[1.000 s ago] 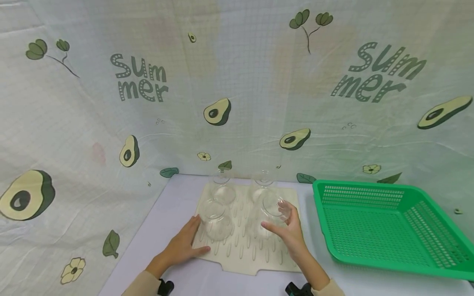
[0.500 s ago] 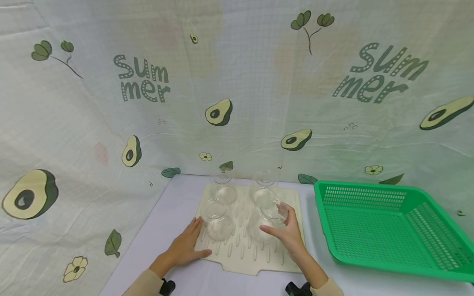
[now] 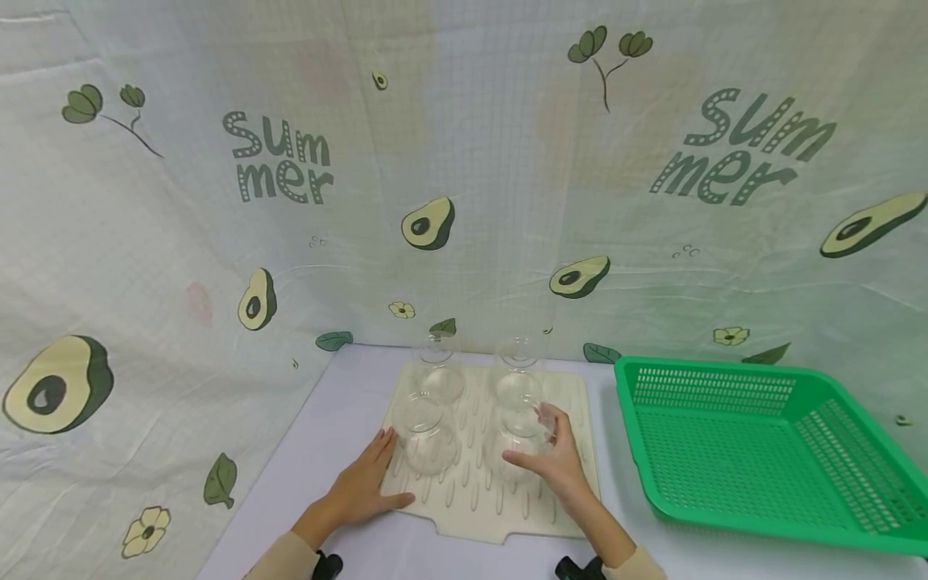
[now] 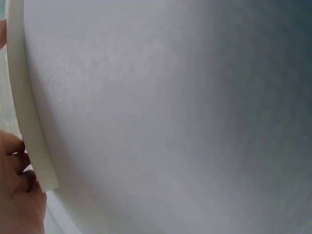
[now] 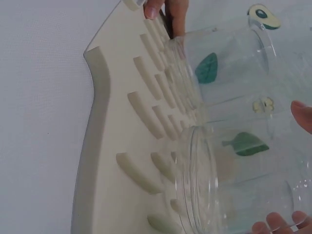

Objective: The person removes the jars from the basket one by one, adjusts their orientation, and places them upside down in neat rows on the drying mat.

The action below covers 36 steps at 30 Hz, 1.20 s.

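Observation:
Several clear cups with rounded sides stand mouth down on a cream ribbed drying mat [image 3: 500, 507]. My right hand [image 3: 554, 455] holds the front right cup [image 3: 518, 439], thumb on the near side and fingers round the far side. In the right wrist view its thumb [image 5: 303, 116] and fingertips [image 5: 275, 222] lie on either side of that cup, whose wide rim is at the mat. My left hand [image 3: 362, 479] rests at the mat's left edge with fingers extended and thumb over the front. Beside it stands the front left cup [image 3: 429, 447]. Two more cups [image 3: 441, 379] are behind.
A green plastic basket [image 3: 725, 451] sits to the right of the mat, its bottom showing. The table has a white cover [image 3: 333, 403]. Behind it hangs a cloth [image 3: 493, 161] printed with avocados and lettering.
My right hand has moved slightly left and toward me with the front right cup, which now stands straighter and in line with the others. The left hand stays at the mat's edge.

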Tool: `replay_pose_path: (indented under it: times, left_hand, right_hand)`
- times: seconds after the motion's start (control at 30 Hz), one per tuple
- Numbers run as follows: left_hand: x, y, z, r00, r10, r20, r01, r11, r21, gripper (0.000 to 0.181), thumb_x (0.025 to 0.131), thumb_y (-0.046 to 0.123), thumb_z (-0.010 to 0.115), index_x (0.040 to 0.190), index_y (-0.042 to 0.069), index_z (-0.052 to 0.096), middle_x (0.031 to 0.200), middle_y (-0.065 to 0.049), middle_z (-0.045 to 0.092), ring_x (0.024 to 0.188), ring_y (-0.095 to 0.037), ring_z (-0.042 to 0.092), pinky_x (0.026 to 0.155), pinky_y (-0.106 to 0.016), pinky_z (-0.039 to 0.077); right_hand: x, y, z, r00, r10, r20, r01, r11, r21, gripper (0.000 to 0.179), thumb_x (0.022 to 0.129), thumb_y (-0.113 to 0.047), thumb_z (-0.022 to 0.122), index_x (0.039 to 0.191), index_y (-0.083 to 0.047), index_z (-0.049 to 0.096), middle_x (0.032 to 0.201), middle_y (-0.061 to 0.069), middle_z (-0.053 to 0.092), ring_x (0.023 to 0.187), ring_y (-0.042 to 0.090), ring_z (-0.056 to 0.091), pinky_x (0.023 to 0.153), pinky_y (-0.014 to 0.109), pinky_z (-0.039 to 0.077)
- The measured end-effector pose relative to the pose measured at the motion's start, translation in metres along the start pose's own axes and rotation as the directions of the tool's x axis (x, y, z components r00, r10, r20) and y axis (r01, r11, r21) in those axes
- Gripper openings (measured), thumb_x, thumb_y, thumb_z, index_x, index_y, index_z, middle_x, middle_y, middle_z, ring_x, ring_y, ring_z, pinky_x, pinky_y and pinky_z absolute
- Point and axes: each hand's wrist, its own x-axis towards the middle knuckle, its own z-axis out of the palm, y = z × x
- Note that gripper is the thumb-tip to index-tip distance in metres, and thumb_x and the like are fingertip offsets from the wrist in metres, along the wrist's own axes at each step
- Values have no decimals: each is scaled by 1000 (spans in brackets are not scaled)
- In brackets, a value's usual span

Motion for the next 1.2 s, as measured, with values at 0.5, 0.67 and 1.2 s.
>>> replay_pose_path:
  times: [0.5,0.67,1.2]
  left_hand:
    - [-1,0,1,1000,-18,11,18,1000,-1,119,79,79,60,155,-5,24,163,-18,19,150,-35,15,113,-53,30]
    - [1,0,2,1000,-20,8,19,1000,18,120,78,81,58,156,-4,24,163,-17,20,150,-34,16,113,-53,31]
    - [3,-2,0,1000,-19,11,19,1000,-5,119,78,79,61,156,-3,24,163,-16,20,150,-34,16,112,-54,32]
  right_hand:
    - [-2,4,8,1000,-9,29,11,996,-91,105,67,-21,94,150,-13,30,155,19,32,136,48,34,102,65,36]
    - [0,4,6,1000,-12,28,15,993,-117,107,66,-22,95,150,-12,30,155,20,33,134,48,36,101,64,37]
    - [1,-2,2,999,-37,33,42,982,-186,113,65,-23,96,152,-4,26,155,22,33,136,48,35,105,62,36]
